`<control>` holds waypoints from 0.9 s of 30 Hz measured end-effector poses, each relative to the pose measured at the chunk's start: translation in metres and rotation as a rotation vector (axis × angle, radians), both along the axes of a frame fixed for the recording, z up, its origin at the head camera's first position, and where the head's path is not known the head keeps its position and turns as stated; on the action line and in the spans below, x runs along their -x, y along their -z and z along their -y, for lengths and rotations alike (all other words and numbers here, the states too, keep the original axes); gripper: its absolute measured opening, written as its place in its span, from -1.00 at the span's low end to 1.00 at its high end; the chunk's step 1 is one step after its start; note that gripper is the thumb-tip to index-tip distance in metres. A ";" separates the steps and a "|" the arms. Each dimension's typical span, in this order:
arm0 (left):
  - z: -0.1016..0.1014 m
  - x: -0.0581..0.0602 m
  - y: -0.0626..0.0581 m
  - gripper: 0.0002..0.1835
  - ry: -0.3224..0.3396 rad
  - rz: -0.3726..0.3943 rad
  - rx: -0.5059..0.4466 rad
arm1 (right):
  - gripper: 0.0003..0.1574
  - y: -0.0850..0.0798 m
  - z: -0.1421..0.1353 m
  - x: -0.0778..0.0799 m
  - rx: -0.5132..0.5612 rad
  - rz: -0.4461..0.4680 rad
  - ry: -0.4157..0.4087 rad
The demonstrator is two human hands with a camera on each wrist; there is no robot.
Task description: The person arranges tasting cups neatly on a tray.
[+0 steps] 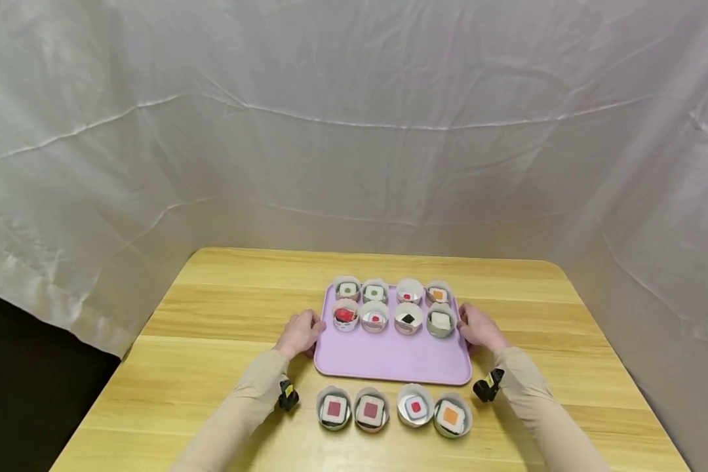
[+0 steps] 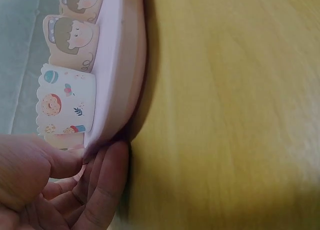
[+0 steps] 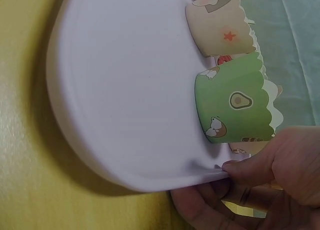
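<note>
Past four paper cups [image 1: 373, 428] of sushi-like pieces [image 1: 370, 410], bottom centre, left hand [image 1: 299, 333] and right hand [image 1: 479, 326] grip the lilac tray [image 1: 383, 355], lower centre, so I'd guess tray-handling's on, and any move needs its eight filled cups [image 1: 408, 330] kept level.

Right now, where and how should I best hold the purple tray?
Probably take the purple tray by its short side rims, left hand from the left, right hand from the right, thumbs above and fingers underneath. Those raised rims offer something to pinch, and eight cups load the far half, so gripping beside their nearer row should balance it.
</note>
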State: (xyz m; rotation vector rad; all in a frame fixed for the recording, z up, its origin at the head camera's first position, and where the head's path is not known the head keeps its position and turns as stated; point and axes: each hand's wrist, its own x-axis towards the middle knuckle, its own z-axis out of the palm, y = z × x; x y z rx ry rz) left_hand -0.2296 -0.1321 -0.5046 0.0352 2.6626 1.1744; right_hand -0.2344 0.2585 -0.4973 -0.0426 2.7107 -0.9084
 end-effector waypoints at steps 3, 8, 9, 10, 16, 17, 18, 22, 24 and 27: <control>0.001 -0.001 0.000 -0.79 0.011 -0.036 0.023 | -0.77 0.000 0.000 0.000 0.015 0.003 0.002; 0.004 -0.004 -0.004 -0.80 0.048 -0.108 0.084 | -0.79 0.000 0.001 -0.001 0.021 0.004 0.009; 0.005 -0.005 -0.005 -0.81 0.059 -0.130 0.105 | -0.79 0.000 0.001 -0.001 0.020 0.005 0.009; 0.006 -0.006 -0.007 -0.83 0.073 -0.156 0.128 | -0.79 -0.001 0.001 -0.001 0.020 0.005 0.010; 0.013 -0.012 -0.020 -0.90 0.157 -0.246 0.178 | -0.78 -0.001 0.001 -0.002 0.027 0.001 0.012; 0.014 -0.014 -0.023 -0.91 0.173 -0.252 0.174 | -0.78 -0.001 0.000 -0.001 0.029 0.002 0.014; 0.015 -0.015 -0.026 -0.91 0.193 -0.244 0.163 | -0.78 0.000 0.000 -0.001 0.032 0.001 0.011; 0.020 -0.020 -0.034 -0.87 0.344 -0.261 0.149 | -0.78 0.001 -0.001 0.000 0.036 -0.002 0.010; 0.022 -0.023 -0.037 -0.83 0.435 -0.246 0.122 | -0.79 0.002 -0.002 -0.001 0.037 -0.002 0.012; 0.025 -0.029 -0.041 -0.80 0.557 -0.233 0.087 | -0.79 0.002 -0.002 -0.001 0.038 -0.001 0.020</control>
